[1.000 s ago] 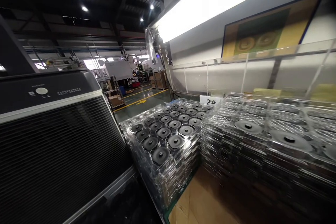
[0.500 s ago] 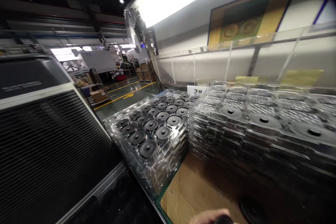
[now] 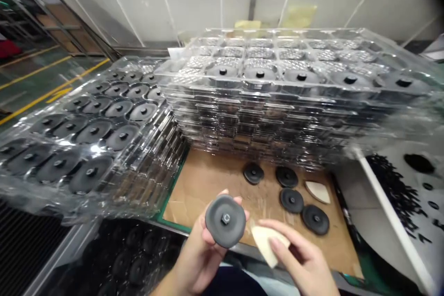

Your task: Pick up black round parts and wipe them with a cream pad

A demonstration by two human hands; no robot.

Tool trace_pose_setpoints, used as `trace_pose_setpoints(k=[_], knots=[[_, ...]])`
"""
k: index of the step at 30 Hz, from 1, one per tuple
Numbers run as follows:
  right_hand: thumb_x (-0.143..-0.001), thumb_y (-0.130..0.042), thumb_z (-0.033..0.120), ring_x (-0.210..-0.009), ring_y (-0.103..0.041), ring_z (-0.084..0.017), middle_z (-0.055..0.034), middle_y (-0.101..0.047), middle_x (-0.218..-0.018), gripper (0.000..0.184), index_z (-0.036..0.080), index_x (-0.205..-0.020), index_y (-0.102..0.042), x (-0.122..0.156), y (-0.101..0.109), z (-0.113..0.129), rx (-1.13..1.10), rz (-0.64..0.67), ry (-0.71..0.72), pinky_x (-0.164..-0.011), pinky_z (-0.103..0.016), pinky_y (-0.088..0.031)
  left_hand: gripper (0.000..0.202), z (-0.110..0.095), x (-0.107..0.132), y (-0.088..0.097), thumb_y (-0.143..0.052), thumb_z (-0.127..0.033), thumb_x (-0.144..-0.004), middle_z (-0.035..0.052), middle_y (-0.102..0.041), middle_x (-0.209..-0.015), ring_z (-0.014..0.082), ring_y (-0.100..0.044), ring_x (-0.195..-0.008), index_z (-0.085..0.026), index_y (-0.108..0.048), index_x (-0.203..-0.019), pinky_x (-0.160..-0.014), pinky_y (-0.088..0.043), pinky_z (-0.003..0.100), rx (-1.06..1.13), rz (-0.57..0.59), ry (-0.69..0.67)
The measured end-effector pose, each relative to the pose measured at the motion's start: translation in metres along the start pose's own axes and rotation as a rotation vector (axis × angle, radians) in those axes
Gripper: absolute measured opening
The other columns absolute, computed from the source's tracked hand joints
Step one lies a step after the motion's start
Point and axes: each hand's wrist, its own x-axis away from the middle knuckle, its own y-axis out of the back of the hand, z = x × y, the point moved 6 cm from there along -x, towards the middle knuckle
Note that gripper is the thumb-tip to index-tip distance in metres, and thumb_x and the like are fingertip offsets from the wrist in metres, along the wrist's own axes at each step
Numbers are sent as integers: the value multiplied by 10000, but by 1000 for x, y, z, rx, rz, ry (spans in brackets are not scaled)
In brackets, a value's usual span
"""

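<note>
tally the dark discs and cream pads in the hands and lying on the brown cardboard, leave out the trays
Dark discs: 5 (1 in the left hand, 4 on the cardboard)
Cream pads: 2 (1 in the right hand, 1 on the cardboard)
Total: 7

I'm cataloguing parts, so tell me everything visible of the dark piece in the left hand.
The dark grey piece is a rounded square with a matt face that looks like rubber or plastic. A short stub rises from its middle. Its face is turned into view; its underside is hidden. The left hand holds it by its edge, left of and apart from the cream pad.
</note>
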Motion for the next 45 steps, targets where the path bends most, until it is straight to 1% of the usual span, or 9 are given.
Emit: trace_pose_setpoints(k=[6, 10, 13, 18, 22, 29, 35, 40, 45], knots=[[-896, -551, 268, -875, -667, -177, -11, -716, -1012, 241, 281, -1111, -661, -4, 9, 47, 85, -172, 316, -758, -258, -535, 646, 12, -1, -4, -862, -430, -516, 43, -708, -1172, 251, -667, -1042, -311, -685, -1126, -893, -501, 283, -71, -52, 68], [-890, -487, 121, -816, -648, -166, -58, -717, -988, 314, 168, -1188, -576, 4, -22, 80, 220, 88, 706, -755, -302, -486, 610, 11, 0, -5, -874, -415, -504, 46, -722, -1112, 240, -649, -1051, -282, -709, -1076, -946, -475, 310, -141, -43, 101], [-877, -480, 74, -734, -635, -144, -21, -718, -905, 250, 171, -1064, -616, -1, -40, 79, 263, 338, 637, -679, -293, -452, 654, 8, 0, -1, -898, -376, -460, 30, -719, -1107, 230, -662, -999, -291, -698, -1078, -907, -495, 309, -157, -126, 89], [-903, -423, 92, -699, -578, -182, -87, -681, -830, 263, 79, -1097, -599, -5, -35, 87, 270, 150, 707, -653, -337, -401, 539, 18, -3, -6, -864, -329, -564, 46, -739, -940, 230, -664, -977, -228, -703, -1069, -940, -478, 333, -161, -138, 220], [-898, -456, 66, -677, -564, -127, -2, -656, -785, 247, 163, -1077, -594, 8, -29, 76, 249, 379, 658, -683, -293, -396, 539, 12, -5, -5, -898, -321, -493, 35, -744, -959, 200, -671, -900, -239, -730, -999, -873, -496, 294, -110, -46, 184], [-928, -415, 78, -705, -525, -164, -35, -648, -820, 306, 182, -1125, -624, -8, -9, 72, 492, 141, 680, -666, -322, -372, 589, 17, 1, -12, -882, -368, -514, 39, -734, -935, 177, -669, -869, -199, -712, -1052, -785, -523, 241, -47, 71, 285], [-949, -472, 241, -899, -640, -154, -50, -688, -1049, 261, 227, -1158, -627, -32, -14, -8, 219, 102, 240, -756, -270, -513, 544, 8, 8, -14, -861, -352, -569, 53, -698, -1170, 230, -707, -936, -253, -705, -1080, -789, -564, 264, 72, 103, 289], [-875, -485, 257, -902, -695, -234, -93, -735, -1007, 281, 177, -1073, -667, -8, -33, -76, 282, 165, 148, -749, -351, -560, 545, 11, 7, -4, -860, -342, -574, 58, -723, -1127, 219, -710, -935, -235, -696, -1083, -790, -574, 272, 88, 78, 294], [-902, -494, 266, -812, -700, -192, -76, -730, -1006, 257, 182, -1117, -606, -12, -12, -44, 260, 60, 113, -658, -293, -559, 577, 18, 6, -9, -869, -356, -555, 41, -731, -1041, 223, -706, -918, -225, -686, -1086, -779, -569, 276, 63, 62, 333]])
